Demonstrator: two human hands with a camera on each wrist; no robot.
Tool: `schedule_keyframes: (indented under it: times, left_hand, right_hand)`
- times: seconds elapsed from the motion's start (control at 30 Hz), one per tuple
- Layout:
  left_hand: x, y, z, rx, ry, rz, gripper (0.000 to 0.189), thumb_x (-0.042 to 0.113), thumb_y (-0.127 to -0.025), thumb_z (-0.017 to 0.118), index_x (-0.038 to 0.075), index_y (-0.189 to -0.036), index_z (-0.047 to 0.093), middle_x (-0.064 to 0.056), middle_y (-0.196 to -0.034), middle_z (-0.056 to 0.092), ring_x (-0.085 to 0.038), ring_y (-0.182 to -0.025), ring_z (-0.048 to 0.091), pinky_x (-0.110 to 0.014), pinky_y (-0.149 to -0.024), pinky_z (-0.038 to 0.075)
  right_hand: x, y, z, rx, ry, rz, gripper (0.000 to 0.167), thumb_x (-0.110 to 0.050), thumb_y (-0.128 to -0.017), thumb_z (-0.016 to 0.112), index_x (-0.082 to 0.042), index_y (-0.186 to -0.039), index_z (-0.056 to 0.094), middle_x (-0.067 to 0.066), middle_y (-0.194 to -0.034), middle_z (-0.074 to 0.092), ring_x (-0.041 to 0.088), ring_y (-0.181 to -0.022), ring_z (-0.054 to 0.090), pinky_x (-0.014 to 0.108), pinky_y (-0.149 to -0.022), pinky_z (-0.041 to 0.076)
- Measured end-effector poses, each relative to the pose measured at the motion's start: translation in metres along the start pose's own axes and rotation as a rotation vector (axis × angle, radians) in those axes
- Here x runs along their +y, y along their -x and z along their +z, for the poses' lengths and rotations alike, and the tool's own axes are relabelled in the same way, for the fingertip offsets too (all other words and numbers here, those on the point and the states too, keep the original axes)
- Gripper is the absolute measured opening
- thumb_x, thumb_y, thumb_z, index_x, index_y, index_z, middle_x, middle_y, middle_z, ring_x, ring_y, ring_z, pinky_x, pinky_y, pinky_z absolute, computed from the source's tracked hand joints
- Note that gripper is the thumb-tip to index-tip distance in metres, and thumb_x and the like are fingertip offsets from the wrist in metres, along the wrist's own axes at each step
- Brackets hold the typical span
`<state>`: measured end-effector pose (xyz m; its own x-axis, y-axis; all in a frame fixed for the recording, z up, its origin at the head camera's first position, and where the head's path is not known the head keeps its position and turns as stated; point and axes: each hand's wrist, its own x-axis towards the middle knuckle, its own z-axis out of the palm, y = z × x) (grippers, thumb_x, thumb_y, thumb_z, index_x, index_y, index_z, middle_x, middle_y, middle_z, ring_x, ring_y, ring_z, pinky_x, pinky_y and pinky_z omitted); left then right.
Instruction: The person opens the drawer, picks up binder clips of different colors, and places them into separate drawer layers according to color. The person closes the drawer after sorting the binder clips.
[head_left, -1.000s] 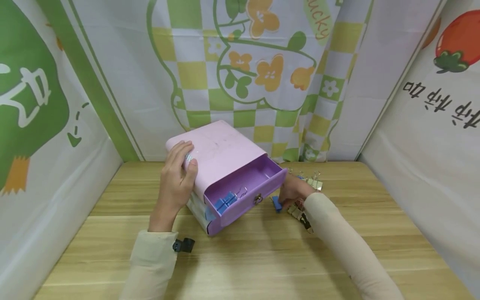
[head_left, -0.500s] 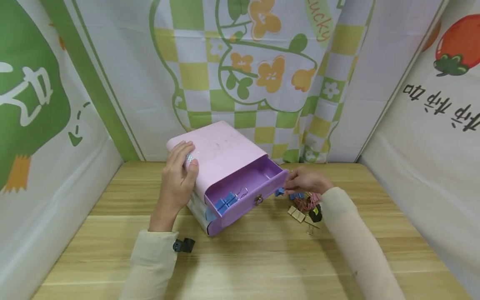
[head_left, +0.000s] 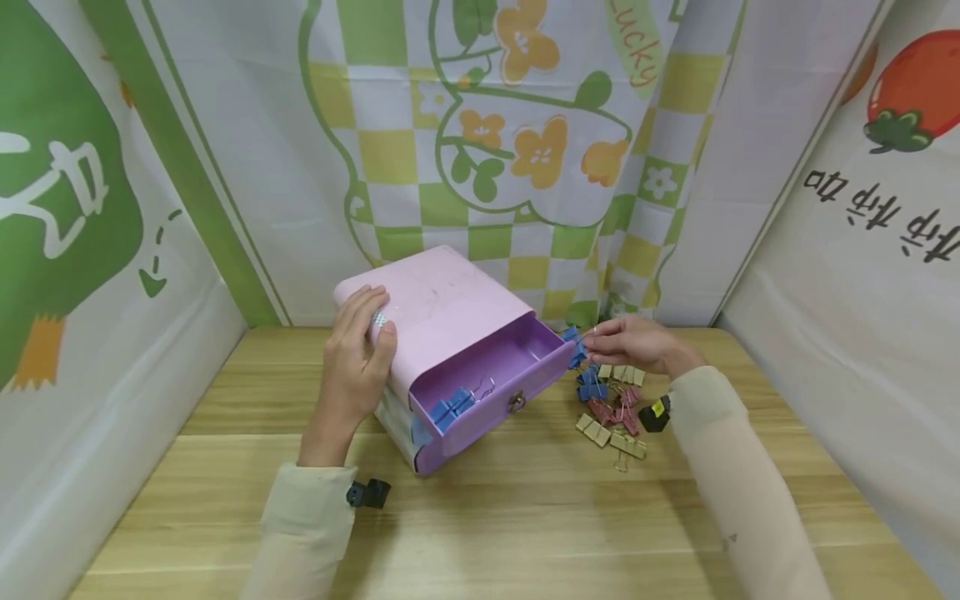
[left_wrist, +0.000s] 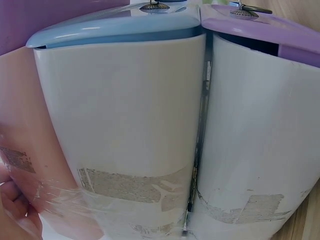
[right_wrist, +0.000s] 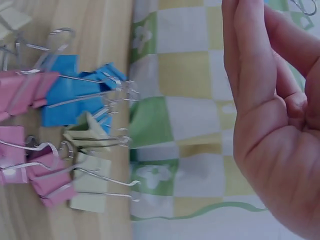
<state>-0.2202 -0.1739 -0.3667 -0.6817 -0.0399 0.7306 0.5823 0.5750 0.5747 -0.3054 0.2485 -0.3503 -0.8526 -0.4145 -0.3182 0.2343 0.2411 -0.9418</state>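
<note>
My left hand [head_left: 351, 358] rests on the left edge of a small drawer cabinet with a pale pink top [head_left: 442, 308]; its fingers lie over the rounded edge. The cabinet's purple top drawer [head_left: 480, 421] is pulled out, and blue binder clips [head_left: 452, 407] lie in its left end. Beyond the drawer's right corner, my right hand [head_left: 633, 343] pinches a blue binder clip [head_left: 575, 347] by its wire handle, above the table. Below that hand lies a loose group of binder clips: blue [head_left: 592, 383], pink [head_left: 627, 410] and pale yellow [head_left: 594, 430].
Lower in the stack, the left wrist view shows a blue drawer front [left_wrist: 115, 27] and another purple one [left_wrist: 260, 25]. The wooden table [head_left: 480, 533] meets a printed curtain [head_left: 540, 192] at the back. Fabric walls stand at both sides.
My right hand has risen from the pile and moved back and right, lifting a blue binder clip beside the drawer's corner. The left hand and the cabinet have stayed put.
</note>
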Motion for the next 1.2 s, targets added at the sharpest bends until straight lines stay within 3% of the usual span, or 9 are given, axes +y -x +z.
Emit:
schedule_keyframes:
  times: [0.13,0.43,0.67,0.83,0.97,1.2]
  left_hand:
    - [-0.001,0.0,0.0,0.004,0.0,0.002,0.05,0.028,-0.101,0.051,0.003,-0.143,0.062,-0.012,-0.155,0.058,-0.029,-0.154,0.043,-0.053,-0.131,0.033]
    - [-0.002,-0.001,0.0,0.016,0.004,0.016,0.05,0.029,-0.101,0.051,0.003,-0.142,0.063,-0.013,-0.155,0.058,-0.03,-0.154,0.044,-0.054,-0.131,0.033]
    - [-0.001,-0.001,0.0,0.01,0.003,0.003,0.05,0.029,-0.101,0.051,0.004,-0.142,0.063,-0.012,-0.155,0.058,-0.029,-0.154,0.043,-0.053,-0.131,0.033]
    - [-0.001,-0.001,0.0,0.012,0.002,0.001,0.05,0.029,-0.101,0.051,0.004,-0.142,0.063,-0.012,-0.155,0.058,-0.029,-0.154,0.043,-0.053,-0.132,0.033]
    - [-0.001,-0.001,0.0,0.012,0.0,0.002,0.049,0.029,-0.101,0.051,0.003,-0.142,0.063,-0.012,-0.155,0.058,-0.029,-0.154,0.043,-0.052,-0.132,0.033]
    - [0.0,0.0,0.002,0.002,0.008,-0.001,0.05,0.028,-0.101,0.051,0.003,-0.143,0.063,-0.012,-0.155,0.058,-0.029,-0.154,0.043,-0.052,-0.132,0.032]
  right_hand:
    - [-0.015,0.005,-0.004,-0.007,-0.042,-0.024,0.024,0.0,-0.106,0.056,-0.009,-0.108,0.078,0.003,-0.101,0.079,0.014,-0.095,0.079,0.024,-0.096,0.063]
    - [-0.057,0.021,-0.001,0.024,-0.013,-0.081,0.024,0.001,-0.106,0.056,-0.009,-0.108,0.078,0.005,-0.103,0.079,0.013,-0.09,0.079,0.02,-0.088,0.064]
    - [-0.084,0.031,0.012,0.008,0.139,-0.07,0.021,-0.004,-0.102,0.065,-0.001,-0.12,0.075,0.008,-0.104,0.079,0.015,-0.091,0.078,0.022,-0.087,0.065]
    - [-0.098,0.034,0.029,-0.016,0.327,-0.095,0.026,-0.007,-0.101,0.067,0.004,-0.124,0.072,0.01,-0.11,0.077,0.017,-0.097,0.077,0.027,-0.092,0.065]
    - [-0.106,0.033,0.046,-0.095,0.471,-0.128,0.027,-0.01,-0.101,0.068,0.003,-0.125,0.073,0.013,-0.116,0.077,0.02,-0.099,0.078,0.034,-0.096,0.065]
    - [-0.115,0.032,0.072,-0.154,0.575,-0.131,0.025,-0.014,-0.102,0.069,-0.001,-0.122,0.076,0.012,-0.112,0.08,0.018,-0.093,0.079,0.035,-0.093,0.066]
